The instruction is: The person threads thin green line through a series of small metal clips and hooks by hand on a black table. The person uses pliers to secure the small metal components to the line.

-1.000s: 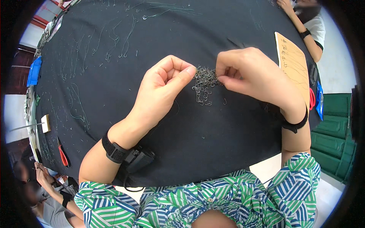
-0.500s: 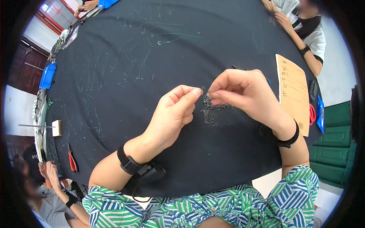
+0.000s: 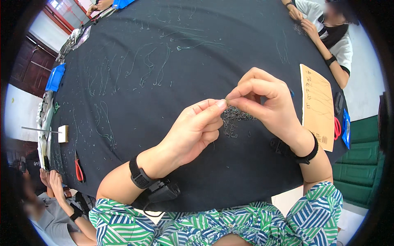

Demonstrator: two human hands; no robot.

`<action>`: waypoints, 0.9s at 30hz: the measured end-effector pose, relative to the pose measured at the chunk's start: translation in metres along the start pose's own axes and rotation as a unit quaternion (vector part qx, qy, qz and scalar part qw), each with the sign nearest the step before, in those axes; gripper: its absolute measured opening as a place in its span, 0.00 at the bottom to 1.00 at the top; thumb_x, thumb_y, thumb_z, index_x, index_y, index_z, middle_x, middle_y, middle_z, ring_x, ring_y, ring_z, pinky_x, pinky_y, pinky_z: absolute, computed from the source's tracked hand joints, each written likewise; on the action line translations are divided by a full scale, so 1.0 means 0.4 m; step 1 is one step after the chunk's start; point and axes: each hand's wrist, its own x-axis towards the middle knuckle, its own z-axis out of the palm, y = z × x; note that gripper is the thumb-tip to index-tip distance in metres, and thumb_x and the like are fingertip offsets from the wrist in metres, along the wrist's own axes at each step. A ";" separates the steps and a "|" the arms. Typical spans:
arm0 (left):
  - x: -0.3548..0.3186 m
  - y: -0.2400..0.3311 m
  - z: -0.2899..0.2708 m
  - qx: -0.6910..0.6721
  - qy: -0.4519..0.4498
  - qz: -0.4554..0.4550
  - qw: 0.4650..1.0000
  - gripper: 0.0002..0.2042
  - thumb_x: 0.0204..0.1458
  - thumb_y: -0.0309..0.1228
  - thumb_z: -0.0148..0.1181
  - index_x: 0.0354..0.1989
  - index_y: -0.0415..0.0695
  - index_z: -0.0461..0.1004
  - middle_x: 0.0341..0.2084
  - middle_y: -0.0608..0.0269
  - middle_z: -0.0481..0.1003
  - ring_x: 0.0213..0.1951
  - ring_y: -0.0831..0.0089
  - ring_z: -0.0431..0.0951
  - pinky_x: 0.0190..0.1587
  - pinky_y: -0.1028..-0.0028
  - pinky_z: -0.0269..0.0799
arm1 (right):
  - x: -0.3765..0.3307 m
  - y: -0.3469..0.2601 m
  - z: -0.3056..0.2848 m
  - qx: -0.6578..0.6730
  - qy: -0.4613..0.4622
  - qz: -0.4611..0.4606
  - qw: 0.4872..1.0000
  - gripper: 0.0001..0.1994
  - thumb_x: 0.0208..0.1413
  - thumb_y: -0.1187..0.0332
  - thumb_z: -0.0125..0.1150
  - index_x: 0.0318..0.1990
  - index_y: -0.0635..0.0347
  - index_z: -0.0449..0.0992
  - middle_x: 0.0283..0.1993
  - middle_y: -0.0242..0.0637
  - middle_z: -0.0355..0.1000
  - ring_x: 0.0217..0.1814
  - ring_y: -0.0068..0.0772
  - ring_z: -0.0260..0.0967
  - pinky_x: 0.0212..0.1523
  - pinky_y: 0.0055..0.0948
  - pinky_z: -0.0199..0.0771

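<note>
Over the black cloth, my left hand (image 3: pixel 197 129) is closed, its thumb pressed on the bent index finger. A tiny dark piece, seemingly a fish hook, is pinched at its tip. My right hand (image 3: pixel 266 102) is closed too, thumb and index finger meeting at that same spot, so the fingertips of both hands touch. Whatever the right fingers grip is too small to make out. Just below and behind the right fingers lies a pile of small dark fish hooks (image 3: pixel 233 123), partly covered by the hand.
Hooks tied to thin green lines (image 3: pixel 154 65) lie across the black cloth (image 3: pixel 230 176). Red-handled pliers (image 3: pixel 79 169) and a white block with a rod (image 3: pixel 62 134) are at left. A brown card (image 3: pixel 318 108) and red-handled scissors (image 3: pixel 337 128) sit at right. Other people work around the edge.
My left hand has shifted slightly right. The fingertips of my two hands, a little apart before, now meet. The view has tilted slightly.
</note>
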 end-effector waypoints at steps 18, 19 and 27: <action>-0.002 -0.008 -0.004 0.127 0.030 0.079 0.988 0.10 0.64 0.36 0.56 0.44 0.41 0.72 0.19 0.82 0.59 0.18 0.91 0.51 0.20 0.83 0.47 | 0.006 -0.024 -0.025 -0.104 -0.029 -0.039 0.993 0.04 0.50 0.73 0.68 0.33 0.59 0.79 0.31 0.29 0.69 0.21 0.18 0.64 0.21 0.20 0.61; -0.002 -0.008 -0.003 0.126 0.030 0.078 0.988 0.10 0.64 0.36 0.56 0.44 0.41 0.72 0.19 0.82 0.59 0.18 0.91 0.51 0.20 0.83 0.47 | 0.006 -0.023 -0.025 -0.103 -0.029 -0.037 0.993 0.04 0.50 0.73 0.68 0.33 0.59 0.79 0.31 0.29 0.69 0.21 0.18 0.64 0.21 0.20 0.61; -0.004 -0.003 -0.002 0.190 0.062 0.100 0.975 0.07 0.64 0.35 0.56 0.38 0.45 0.73 0.19 0.81 0.59 0.19 0.89 0.50 0.21 0.82 0.45 | 0.018 -0.024 -0.050 -0.072 -0.061 -0.031 0.995 0.04 0.49 0.78 0.68 0.30 0.62 0.78 0.33 0.29 0.72 0.26 0.17 0.66 0.24 0.18 0.62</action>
